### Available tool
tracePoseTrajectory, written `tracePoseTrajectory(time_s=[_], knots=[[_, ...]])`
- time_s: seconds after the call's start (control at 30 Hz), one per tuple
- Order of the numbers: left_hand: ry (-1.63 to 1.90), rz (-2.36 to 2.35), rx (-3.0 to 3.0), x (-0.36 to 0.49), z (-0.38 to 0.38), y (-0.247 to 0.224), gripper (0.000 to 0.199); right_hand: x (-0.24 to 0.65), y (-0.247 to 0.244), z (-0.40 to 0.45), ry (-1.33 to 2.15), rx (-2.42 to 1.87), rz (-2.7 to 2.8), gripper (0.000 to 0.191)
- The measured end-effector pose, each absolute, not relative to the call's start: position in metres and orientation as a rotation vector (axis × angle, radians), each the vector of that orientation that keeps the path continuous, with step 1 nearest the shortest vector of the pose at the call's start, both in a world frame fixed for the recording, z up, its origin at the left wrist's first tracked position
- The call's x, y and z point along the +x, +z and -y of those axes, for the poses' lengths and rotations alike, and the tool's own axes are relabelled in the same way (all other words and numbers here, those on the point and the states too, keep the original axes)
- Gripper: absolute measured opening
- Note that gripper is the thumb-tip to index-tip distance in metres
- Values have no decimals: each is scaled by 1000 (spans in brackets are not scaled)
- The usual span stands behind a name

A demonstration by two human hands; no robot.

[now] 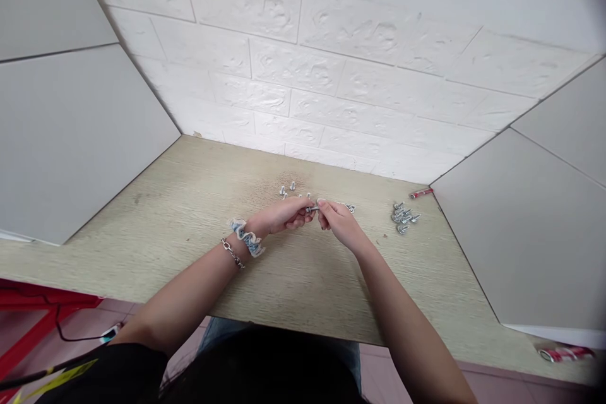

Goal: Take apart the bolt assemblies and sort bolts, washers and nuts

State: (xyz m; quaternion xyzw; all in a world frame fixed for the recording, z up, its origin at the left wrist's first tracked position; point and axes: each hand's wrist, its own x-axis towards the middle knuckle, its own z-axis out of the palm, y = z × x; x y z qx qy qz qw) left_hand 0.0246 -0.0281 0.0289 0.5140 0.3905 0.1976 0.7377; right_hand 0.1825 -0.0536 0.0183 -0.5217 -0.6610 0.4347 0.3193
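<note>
My left hand is closed, pinching a small silver bolt between thumb and fingers. The fingertips of my right hand are closed on the bolt's other end; whether a nut sits there is hidden. Just beyond my left hand, a few bolts stand upright on their heads, partly covered by the hand. A small group of nuts lies behind my right hand. Farther right is a heap of several loose bolts, which look fitted with washers.
The pale wooden tabletop meets a white brick-patterned wall at the back. Grey panels stand on both sides. One red tube lies by the right panel, another red tube at the front right corner.
</note>
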Motion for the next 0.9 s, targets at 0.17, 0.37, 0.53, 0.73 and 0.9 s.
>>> tracePoseTrajectory(time_s=[0.17, 0.37, 0.53, 0.73, 0.9], knots=[[437, -855, 1083, 25, 28, 30, 23, 185, 22, 55, 1079, -1373, 1729, 26], [404, -857, 1017, 23, 27, 31, 23, 186, 26, 57, 1189, -1227, 1734, 19], [395, -855, 1076, 23, 26, 29, 25, 185, 25, 57, 1189, -1255, 1671, 23], [368, -879, 1179, 22, 27, 27, 32, 184, 21, 55, 1106, -1462, 1759, 55], [370, -866, 1185, 22, 30, 32, 31, 186, 21, 55, 1125, -1399, 1783, 46]])
